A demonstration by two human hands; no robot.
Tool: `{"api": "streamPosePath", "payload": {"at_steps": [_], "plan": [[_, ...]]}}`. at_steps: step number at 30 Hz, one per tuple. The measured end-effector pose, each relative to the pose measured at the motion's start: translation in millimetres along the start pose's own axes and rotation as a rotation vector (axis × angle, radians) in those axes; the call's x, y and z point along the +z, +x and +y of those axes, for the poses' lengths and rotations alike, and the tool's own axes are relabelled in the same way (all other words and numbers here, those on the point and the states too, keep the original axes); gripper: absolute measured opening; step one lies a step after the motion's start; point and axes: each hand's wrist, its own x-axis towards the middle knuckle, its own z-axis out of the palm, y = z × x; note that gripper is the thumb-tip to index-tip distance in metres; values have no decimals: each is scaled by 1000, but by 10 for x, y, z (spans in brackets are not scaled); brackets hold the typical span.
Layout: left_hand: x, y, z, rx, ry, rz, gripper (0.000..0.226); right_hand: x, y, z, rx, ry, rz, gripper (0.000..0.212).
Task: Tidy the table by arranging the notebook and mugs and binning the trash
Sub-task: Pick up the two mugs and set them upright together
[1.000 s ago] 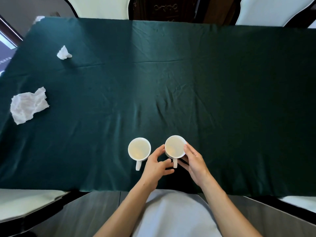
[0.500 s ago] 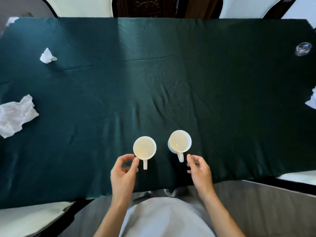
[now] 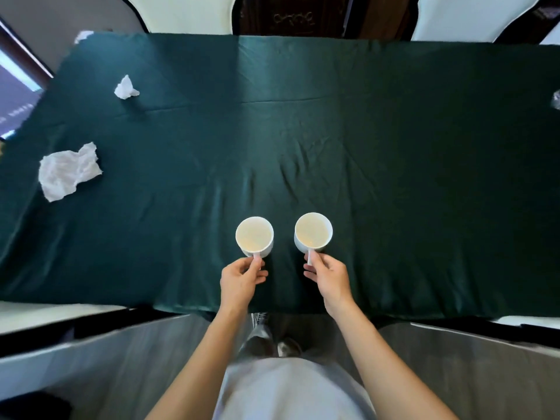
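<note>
At six o'clock on the green-clothed tabletop (image 3: 394, 183), left hand (image 3: 241, 281) fingers (image 3: 257, 263) pinch the left white ceramic mug (image 3: 254, 237) handle; right hand (image 3: 328, 280) fingers (image 3: 315, 262) pinch the right white ceramic mug (image 3: 313, 233) handle. Crumpled white tissue (image 3: 68, 171) lies at nine o'clock.

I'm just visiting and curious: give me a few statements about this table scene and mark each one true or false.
1. Each hand pinches a mug handle: left hand on the left mug, right hand on the right mug. True.
2. The mugs touch each other. False: a gap of green cloth shows between them.
3. Two crumpled tissues, a large tissue and a small tissue, lie at the left. True.
4. One mug lies on its side. False: both stand upright.
</note>
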Motion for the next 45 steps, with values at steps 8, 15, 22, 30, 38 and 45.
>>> {"api": "streamPosePath", "payload": {"at_steps": [8, 15, 22, 30, 38, 45], "plan": [[-207, -328, 84, 35, 21, 125, 27, 15, -149, -115, -94, -244, 34, 40], [-609, -707, 223, 86, -10, 180, 29, 181, -665, -328, -214, -340, -63, 32], [-1255, -1083, 709, 272, -80, 228, 31, 680, -1317, -798, -438, -322, -189, 26], [-2379, -1560, 1183, 496, -228, 228, 28, 1434, -2327, -1137, -654, -141, -219, 28], [-3825, -1917, 1283, 644, -145, 329, 24, 2289, -3171, -1043, -738, -10, -310, 26], [-4675, -1880, 1170, 631, -152, 399, 24, 2909, -3505, -862, -731, -23, -376, 28]]}}
